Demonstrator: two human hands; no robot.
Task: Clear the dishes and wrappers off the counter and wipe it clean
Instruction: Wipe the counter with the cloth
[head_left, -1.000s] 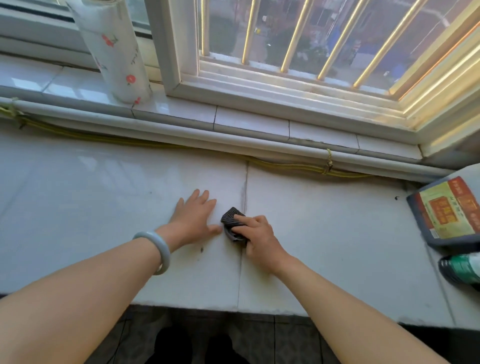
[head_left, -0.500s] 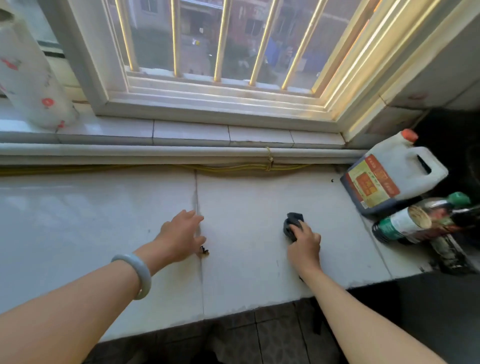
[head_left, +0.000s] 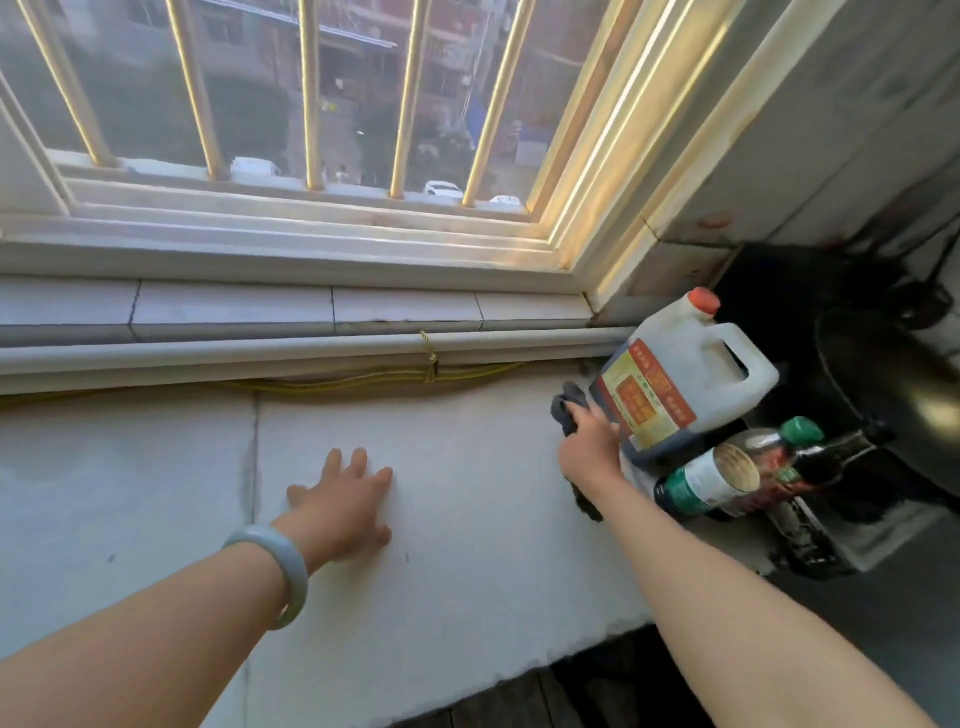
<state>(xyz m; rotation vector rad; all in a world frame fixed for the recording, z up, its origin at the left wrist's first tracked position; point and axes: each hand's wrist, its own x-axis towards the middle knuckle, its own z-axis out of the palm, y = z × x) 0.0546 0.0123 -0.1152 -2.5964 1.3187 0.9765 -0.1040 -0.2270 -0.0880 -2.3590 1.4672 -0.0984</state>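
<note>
Right hand (head_left: 589, 447) grips dark cloth (head_left: 569, 402) at counter's (head_left: 467, 519) right edge, beside jug (head_left: 680, 384) | left hand (head_left: 345, 499) flat, fingers spread, mid-counter.

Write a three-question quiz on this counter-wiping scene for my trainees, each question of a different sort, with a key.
1. True or false: the left hand lies flat on the counter.
2. What does the right hand grip? A) a dark cloth B) a plate C) a spoon
3. Fill in: the cloth is next to a white ___ with an orange cap.
Key: 1 true; 2 A; 3 jug.
</note>
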